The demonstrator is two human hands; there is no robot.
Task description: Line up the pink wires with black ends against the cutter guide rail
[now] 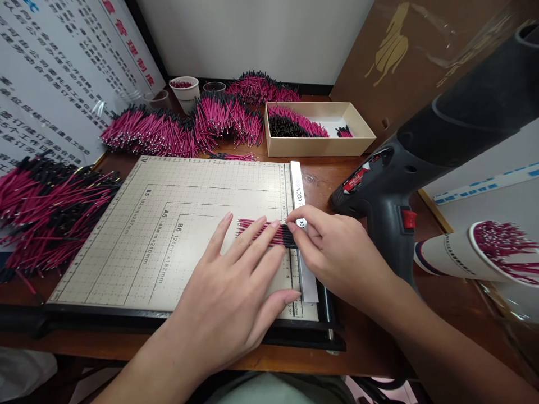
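A row of short pink wires [264, 231] with black ends lies on the cream paper trimmer board [202, 185], the black ends toward the white strip [304, 247] along the board's right edge. My left hand [236, 286] rests with its fingers spread, the fingertips over the wires and hiding part of them. From the right, my right hand [332, 241] pinches with thumb and index finger at the black ends beside the strip. Whether a single wire sits in that pinch is too small to make out.
Pink wire bundles [147, 132] heap behind and left of the board. A cardboard box [320, 147] holds more wires. At right stand a dark heat gun [391, 191] with a red switch and a tilted paper cup [458, 252] full of wires. A cup [185, 95] stands behind.
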